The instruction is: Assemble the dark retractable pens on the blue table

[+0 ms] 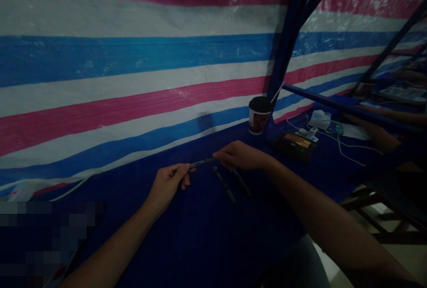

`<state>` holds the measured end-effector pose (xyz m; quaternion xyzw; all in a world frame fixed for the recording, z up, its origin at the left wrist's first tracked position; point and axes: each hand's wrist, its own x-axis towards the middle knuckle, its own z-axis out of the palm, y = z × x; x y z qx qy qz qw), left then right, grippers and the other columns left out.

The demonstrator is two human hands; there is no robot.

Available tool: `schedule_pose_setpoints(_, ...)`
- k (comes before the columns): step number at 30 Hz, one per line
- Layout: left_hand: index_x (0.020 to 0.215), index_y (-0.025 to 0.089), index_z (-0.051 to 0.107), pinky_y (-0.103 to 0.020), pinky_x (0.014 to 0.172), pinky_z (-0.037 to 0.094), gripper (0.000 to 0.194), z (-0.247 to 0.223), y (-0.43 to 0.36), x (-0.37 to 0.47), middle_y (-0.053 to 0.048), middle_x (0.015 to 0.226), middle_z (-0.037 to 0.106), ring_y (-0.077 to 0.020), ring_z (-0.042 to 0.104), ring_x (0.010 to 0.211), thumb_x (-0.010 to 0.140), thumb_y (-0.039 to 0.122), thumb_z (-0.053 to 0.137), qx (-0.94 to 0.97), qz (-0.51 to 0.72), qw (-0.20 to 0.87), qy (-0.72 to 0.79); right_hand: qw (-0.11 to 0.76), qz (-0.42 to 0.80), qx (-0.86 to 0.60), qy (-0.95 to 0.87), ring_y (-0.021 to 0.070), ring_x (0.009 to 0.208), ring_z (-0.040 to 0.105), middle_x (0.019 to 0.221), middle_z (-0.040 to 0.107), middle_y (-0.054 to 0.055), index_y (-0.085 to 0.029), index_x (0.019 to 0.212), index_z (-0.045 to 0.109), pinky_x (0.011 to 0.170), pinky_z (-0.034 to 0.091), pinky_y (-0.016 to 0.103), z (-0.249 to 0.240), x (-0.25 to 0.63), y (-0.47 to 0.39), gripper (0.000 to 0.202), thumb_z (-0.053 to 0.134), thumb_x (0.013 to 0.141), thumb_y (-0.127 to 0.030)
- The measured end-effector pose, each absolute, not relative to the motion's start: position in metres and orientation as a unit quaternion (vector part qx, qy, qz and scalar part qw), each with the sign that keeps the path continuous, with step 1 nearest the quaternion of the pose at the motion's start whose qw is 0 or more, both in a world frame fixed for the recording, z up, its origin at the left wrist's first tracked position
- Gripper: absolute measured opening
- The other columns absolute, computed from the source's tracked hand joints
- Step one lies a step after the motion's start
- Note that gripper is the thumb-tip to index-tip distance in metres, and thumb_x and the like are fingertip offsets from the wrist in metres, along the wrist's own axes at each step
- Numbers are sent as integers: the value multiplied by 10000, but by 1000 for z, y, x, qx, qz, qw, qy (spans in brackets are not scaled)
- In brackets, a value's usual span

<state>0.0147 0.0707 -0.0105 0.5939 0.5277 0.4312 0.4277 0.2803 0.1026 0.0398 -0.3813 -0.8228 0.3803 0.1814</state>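
Above the dark blue table (187, 230), a slim pen (201, 162) stretches between my two hands. The thumb and fingers of my left hand (169, 185) pinch its left end. At its other end, the fingertips of my right hand (243, 154) are closed on the darker part. Whether that part is a cap or the pen's own barrel, I cannot tell. Below my right hand a dark pen (225, 187) lies on the table. Beside it lies another dark pen (245, 184), its upper end close under my right fingers.
A lidded paper cup (258, 119) with a straw stands by the striped plastic sheet (140, 101). Right of it are a dark patterned packet (293, 146), white cables and a plug (312, 134). Blue metal bars (288, 43) cross there. Another person's arm (376, 130) rests beyond.
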Motion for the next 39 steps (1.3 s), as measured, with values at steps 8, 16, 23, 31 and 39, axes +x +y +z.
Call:
schedule_pose_setpoints(8, 611, 173, 718, -233, 461, 401, 439, -11, 71, 15, -17, 486, 618, -120, 516, 439, 803, 568, 704, 610, 433, 414, 519, 200, 369, -374, -827, 113, 625, 537, 680, 627, -9, -172, 805, 630, 628, 370, 254, 41, 280, 101, 327, 590, 998, -432)
schedule_pose_setpoints(16, 794, 159, 781, -218, 445, 354, 369, -7, 65, 14, -5, 528, 652, -107, 490, 432, 821, 520, 712, 629, 426, 408, 506, 195, 471, -392, -766, 71, 481, 347, 534, 424, -71, -187, 658, 509, 524, 278, 251, 35, 275, 103, 489, 465, 1066, -452)
schedule_pose_setpoints(23, 581, 187, 702, -242, 480, 382, 461, -3, 62, 16, 1, 410, 559, -120, 484, 415, 799, 593, 689, 661, 375, 440, 479, 138, 547, -276, -778, 115, 664, 603, 680, 671, -12, -133, 1024, 734, 668, 446, 245, 49, 279, 91, 348, 586, 1010, -447)
schedule_pose_setpoints(31, 551, 198, 635, -234, 436, 310, 517, -5, 57, 29, 6, 409, 557, -106, 443, 370, 815, 641, 679, 681, 307, 480, 460, 194, 463, -309, -808, 97, 602, 547, 713, 619, -65, -120, 1441, 526, 582, 400, 223, 41, 251, 70, 591, 720, 896, -240)
schedule_pose_setpoints(39, 456, 212, 514, -232, 420, 292, 692, -10, 62, 30, 1, 392, 517, -92, 406, 361, 780, 812, 633, 679, 314, 479, 459, 166, 465, -285, -821, 91, 619, 576, 727, 592, -72, -152, 1586, 390, 582, 428, 211, 28, 237, 66, 822, 720, 833, -138)
